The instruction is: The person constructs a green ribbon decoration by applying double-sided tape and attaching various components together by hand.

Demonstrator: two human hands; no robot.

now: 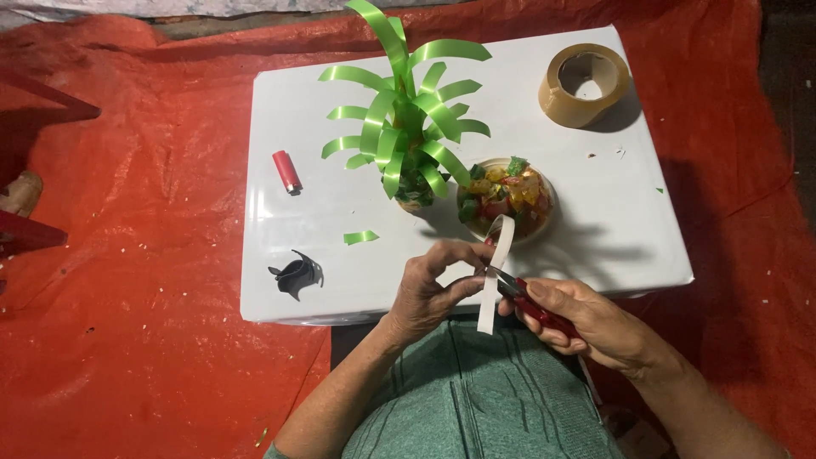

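My left hand [433, 285] pinches a white strip [493, 272] that curves up and hangs down over the near edge of the white table [595, 212]. My right hand [586, 323] grips red-handled scissors [531, 302], their blades meeting the strip at its middle. Just beyond the hands sits a small bowl [510, 200] filled with coloured shiny pieces. To its left stands a palm-like tree [404, 119] made of curled green strips.
A roll of brown tape [585, 83] stands at the table's far right corner. A red lighter [286, 171], a green scrap [360, 237] and a curled black piece [297, 274] lie on the left half. A red sheet [127, 297] covers the floor around.
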